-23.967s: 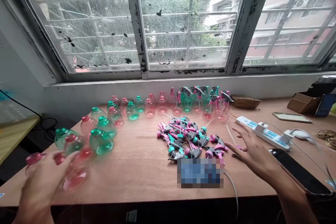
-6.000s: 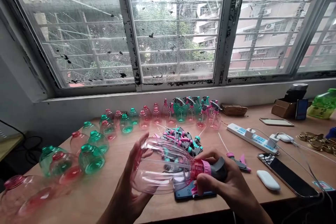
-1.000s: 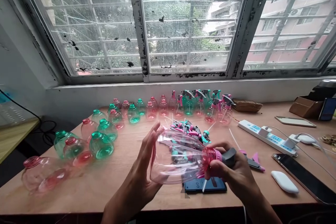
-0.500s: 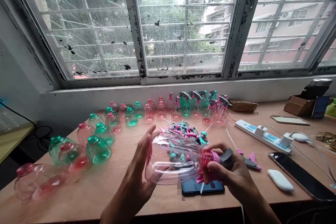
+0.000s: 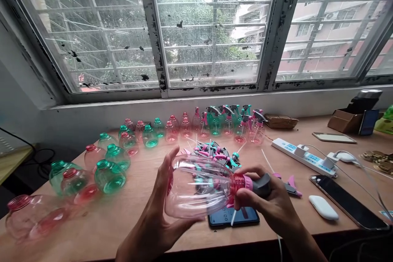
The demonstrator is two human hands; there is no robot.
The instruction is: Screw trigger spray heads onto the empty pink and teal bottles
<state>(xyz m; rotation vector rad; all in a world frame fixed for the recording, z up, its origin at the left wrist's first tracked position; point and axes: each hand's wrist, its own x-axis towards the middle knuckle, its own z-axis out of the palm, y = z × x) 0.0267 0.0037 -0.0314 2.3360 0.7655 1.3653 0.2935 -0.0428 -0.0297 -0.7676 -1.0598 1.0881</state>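
A clear pink plastic bottle (image 5: 199, 190) lies sideways in the air above the wooden table (image 5: 138, 204). My left hand (image 5: 159, 217) cups its base, fingers curled round it. My right hand (image 5: 270, 204) is closed on the grey and pink spray head (image 5: 256, 183) at the bottle's neck. Behind the bottle lies a heap of loose pink and teal spray heads (image 5: 216, 153).
Empty pink and green bottles (image 5: 101, 168) stand at the left, finished sprayers (image 5: 233, 120) at the back. A phone (image 5: 233, 217) lies under my hands. A power strip (image 5: 301, 151), white case (image 5: 323, 207) and another phone (image 5: 346, 201) lie to the right.
Over the last second the bottle and both hands have stayed together and drifted slightly left and down in view. 24 seconds ago my hands reached empty toward the bottles and spray heads.
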